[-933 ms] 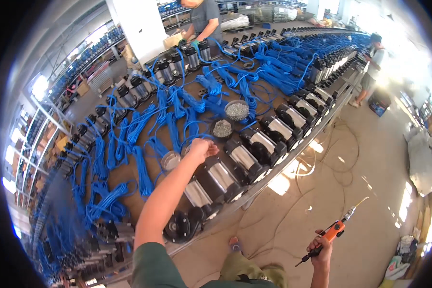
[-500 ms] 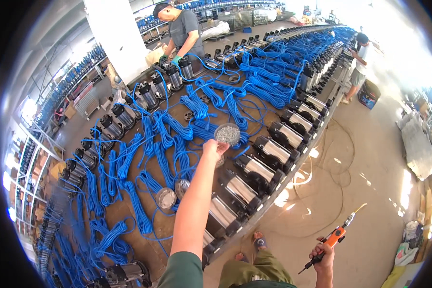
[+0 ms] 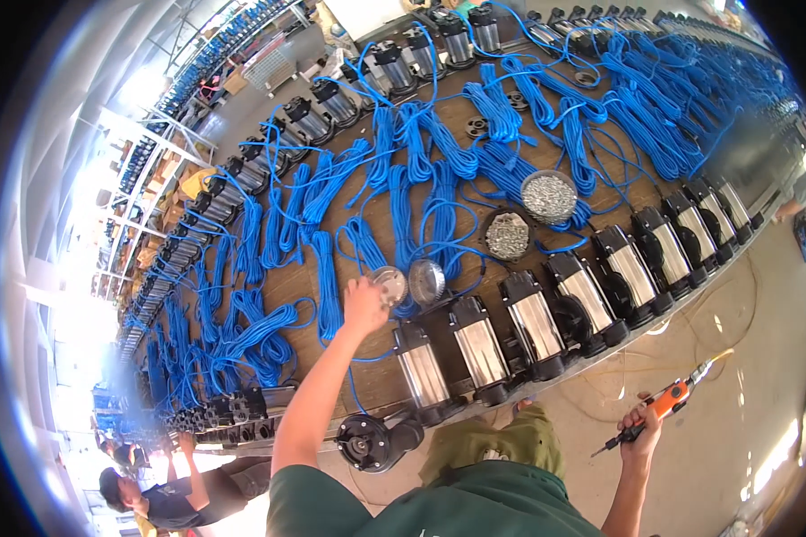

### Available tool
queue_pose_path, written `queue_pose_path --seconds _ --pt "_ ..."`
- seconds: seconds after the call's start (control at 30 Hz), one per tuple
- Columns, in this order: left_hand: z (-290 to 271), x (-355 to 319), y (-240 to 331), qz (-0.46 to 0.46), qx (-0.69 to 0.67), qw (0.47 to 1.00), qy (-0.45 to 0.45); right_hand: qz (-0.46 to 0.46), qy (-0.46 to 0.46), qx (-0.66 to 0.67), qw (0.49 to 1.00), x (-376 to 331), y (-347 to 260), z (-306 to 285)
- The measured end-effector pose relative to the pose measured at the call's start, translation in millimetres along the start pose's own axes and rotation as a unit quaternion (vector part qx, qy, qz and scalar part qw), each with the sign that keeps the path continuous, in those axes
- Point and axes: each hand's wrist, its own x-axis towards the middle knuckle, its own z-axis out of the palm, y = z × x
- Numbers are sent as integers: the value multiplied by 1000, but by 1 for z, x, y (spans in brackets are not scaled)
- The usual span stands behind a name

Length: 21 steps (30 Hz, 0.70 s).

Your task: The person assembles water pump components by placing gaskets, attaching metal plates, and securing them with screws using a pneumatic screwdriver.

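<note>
My left hand (image 3: 365,307) reaches over the bench with its fingers closed at the near left rim of a shallow round dish (image 3: 391,281). Part of that dish is hidden behind the fingers. A second shiny round dish (image 3: 427,279) sits just right of it. Off the bench's near edge at the lower right, my right hand (image 3: 639,428) grips an orange and black power screwdriver (image 3: 666,401), its bit pointing up and right. Farther off stand two round bowls full of small metal screws, one larger bowl (image 3: 549,197) and one dark-rimmed bowl (image 3: 508,234).
Silver and black pumps (image 3: 480,349) line the bench's near edge, and more pumps (image 3: 394,67) line the far edge. Bundles of blue cable (image 3: 412,143) cover much of the brown bench top (image 3: 367,360). A person (image 3: 206,492) works at the lower left.
My view has swung left. My left hand has moved from beside the screw bowls to the shallow dish. The right hand still holds the power screwdriver.
</note>
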Motion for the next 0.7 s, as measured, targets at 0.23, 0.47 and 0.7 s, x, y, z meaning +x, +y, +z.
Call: queue_pose_path --seconds 0.23,0.47,0.7 --pt "-18 -27 1 89 24 991 101 -43 -64 5 997 -7 -7 77" --pt "-175 -184 10 -32 -319 926 199 -24 -104 11 994 -40 30 115" --pt "-168 -310 21 -249 -737 628 15 34 -176 -30 983 -76 64 160"
